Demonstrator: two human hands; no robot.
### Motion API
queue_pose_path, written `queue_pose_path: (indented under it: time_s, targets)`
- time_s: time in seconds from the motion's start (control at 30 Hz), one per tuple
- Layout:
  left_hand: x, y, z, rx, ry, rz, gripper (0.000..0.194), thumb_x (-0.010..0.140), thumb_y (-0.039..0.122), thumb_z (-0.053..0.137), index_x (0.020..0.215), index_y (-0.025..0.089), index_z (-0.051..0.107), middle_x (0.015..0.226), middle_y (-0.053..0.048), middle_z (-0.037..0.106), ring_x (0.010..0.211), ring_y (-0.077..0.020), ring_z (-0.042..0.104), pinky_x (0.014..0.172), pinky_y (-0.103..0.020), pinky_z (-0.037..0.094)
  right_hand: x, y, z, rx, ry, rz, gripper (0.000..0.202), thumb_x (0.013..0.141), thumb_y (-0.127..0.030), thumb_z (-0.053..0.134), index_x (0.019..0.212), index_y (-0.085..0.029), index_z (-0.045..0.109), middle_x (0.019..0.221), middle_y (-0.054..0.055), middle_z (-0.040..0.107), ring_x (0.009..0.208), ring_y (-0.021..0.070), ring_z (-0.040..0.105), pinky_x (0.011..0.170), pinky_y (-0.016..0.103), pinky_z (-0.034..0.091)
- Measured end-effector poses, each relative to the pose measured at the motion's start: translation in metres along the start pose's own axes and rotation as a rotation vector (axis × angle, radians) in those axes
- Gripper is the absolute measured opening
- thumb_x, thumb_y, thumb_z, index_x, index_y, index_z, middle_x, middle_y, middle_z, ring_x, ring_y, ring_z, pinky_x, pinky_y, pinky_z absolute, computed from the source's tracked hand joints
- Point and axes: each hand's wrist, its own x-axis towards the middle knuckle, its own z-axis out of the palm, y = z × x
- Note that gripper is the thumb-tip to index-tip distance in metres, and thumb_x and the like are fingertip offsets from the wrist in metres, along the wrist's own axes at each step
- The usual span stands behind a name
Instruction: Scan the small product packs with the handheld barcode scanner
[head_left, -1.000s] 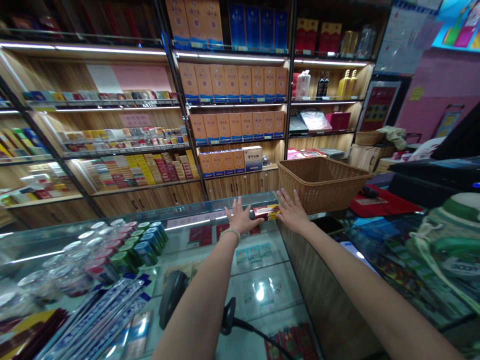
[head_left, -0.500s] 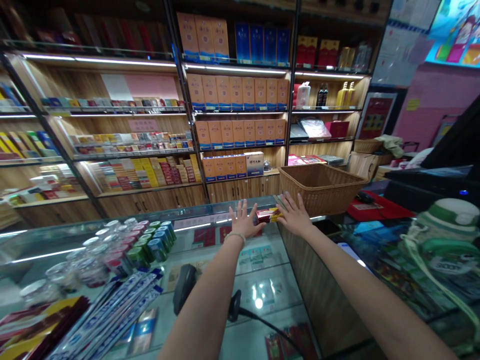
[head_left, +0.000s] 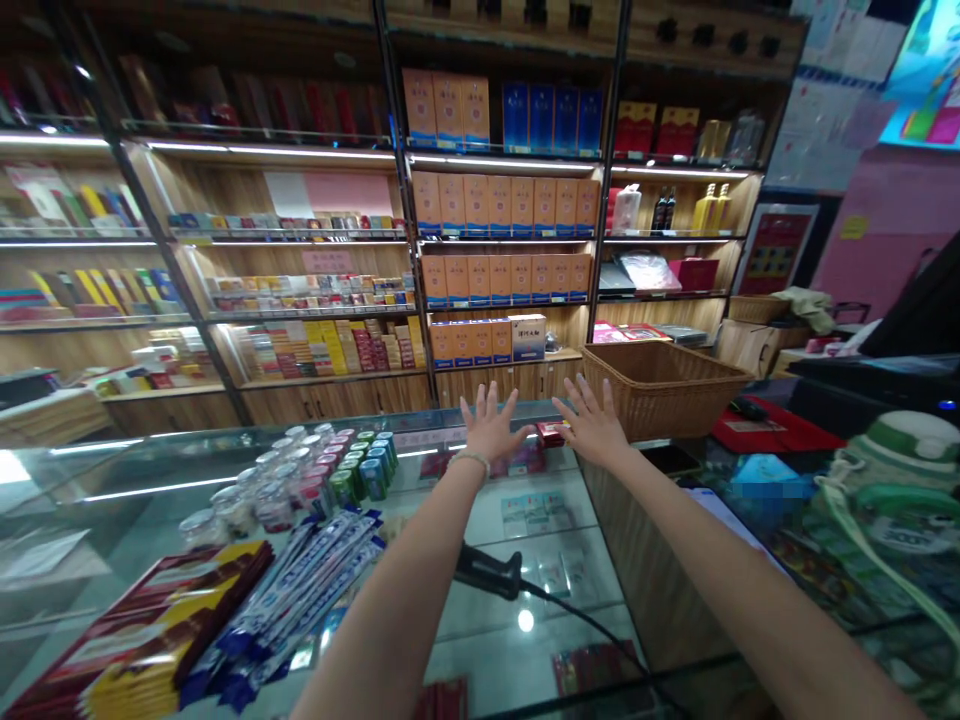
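Note:
Both of my arms reach out over the glass counter [head_left: 495, 590]. My left hand [head_left: 491, 425] has its fingers spread and wears a bracelet on the wrist; nothing is in it. My right hand [head_left: 596, 425], likewise spread, holds nothing. Between the two hands lies a small red and yellow packet [head_left: 550, 432], partly covered by the right hand's fingers. Whether those fingers touch it I cannot tell. Under my left forearm a black handheld scanner [head_left: 491, 572] rests on the glass, partly hidden, its cable running to the lower right.
Left on the counter are small jars and tubs [head_left: 277, 485], green and blue cans [head_left: 364, 465], blue-white stick packs [head_left: 300, 590] and red-yellow packets [head_left: 165, 620]. A wicker basket [head_left: 667, 395] stands right of my hands, with a green-white bottle [head_left: 900, 480] nearer. Stocked shelves [head_left: 502, 240] line the back.
The view has swung left and slightly upward. My hands stay spread around the packet, now with a little more of it covered.

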Motion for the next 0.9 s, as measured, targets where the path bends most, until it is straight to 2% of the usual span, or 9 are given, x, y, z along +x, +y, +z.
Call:
queue_pose_path:
  time_s: [0.17, 0.3, 0.47, 0.57, 0.7, 0.9]
  targets:
    - [-0.022, -0.024, -0.029, 0.035, 0.056, 0.007, 0.083, 0.094, 0.076, 0.041, 0.166, 0.036, 0.028, 0.179, -0.008, 0.005, 0.164, -0.0352, -0.004, 0.125, -0.069, -0.009, 0.013, -0.034, -0.03, 0.025, 0.027, -0.029, 0.057, 0.103, -0.052, 0.047, 0.154, -0.025, 0.052, 0.174, 0.013, 0.025, 0.163, 0.0331, 0.013, 0.126, 0.067, -0.013]
    - [-0.043, -0.048, -0.049, 0.094, 0.128, 0.011, 0.081, 0.095, 0.073, 0.046, 0.165, 0.034, 0.032, 0.178, -0.011, 0.009, 0.164, -0.0359, 0.0, 0.126, -0.07, -0.006, 0.022, -0.065, -0.05, 0.047, 0.059, -0.033, 0.057, 0.104, -0.052, 0.049, 0.154, -0.025, 0.052, 0.174, 0.013, 0.025, 0.162, 0.0338, 0.016, 0.126, 0.068, -0.012]
    - [-0.069, -0.081, -0.068, 0.146, 0.221, 0.002, 0.078, 0.096, 0.071, 0.048, 0.163, 0.034, 0.035, 0.177, -0.013, 0.015, 0.163, -0.0388, 0.008, 0.125, -0.074, 0.003, 0.026, -0.1, -0.066, 0.09, 0.104, -0.061, 0.057, 0.104, -0.053, 0.049, 0.155, -0.027, 0.051, 0.174, 0.013, 0.025, 0.162, 0.0331, 0.017, 0.126, 0.068, -0.01]
    - [-0.083, -0.096, -0.079, 0.164, 0.235, -0.024, 0.078, 0.095, 0.07, 0.051, 0.163, 0.033, 0.037, 0.177, -0.014, 0.016, 0.163, -0.0389, 0.01, 0.125, -0.074, 0.004, 0.027, -0.116, -0.072, 0.115, 0.099, -0.051, 0.057, 0.104, -0.053, 0.049, 0.155, -0.027, 0.051, 0.174, 0.013, 0.026, 0.161, 0.0332, 0.017, 0.125, 0.068, -0.01]
    - [-0.1, -0.108, -0.09, 0.173, 0.266, -0.04, 0.075, 0.096, 0.067, 0.053, 0.161, 0.031, 0.041, 0.176, -0.015, 0.018, 0.163, -0.0386, 0.011, 0.124, -0.075, 0.004, 0.026, -0.135, -0.081, 0.144, 0.095, -0.016, 0.056, 0.104, -0.052, 0.05, 0.153, -0.027, 0.053, 0.173, 0.014, 0.029, 0.161, 0.0333, 0.017, 0.125, 0.069, -0.01]
    - [-0.128, -0.116, -0.099, 0.179, 0.34, -0.023, 0.064, 0.1, 0.059, 0.051, 0.157, 0.03, 0.048, 0.174, -0.015, 0.025, 0.161, -0.0386, 0.018, 0.124, -0.075, 0.007, 0.015, -0.165, -0.099, 0.184, 0.141, -0.001, 0.052, 0.105, -0.049, 0.047, 0.152, -0.027, 0.054, 0.172, 0.014, 0.031, 0.161, 0.0324, 0.016, 0.125, 0.069, -0.009]
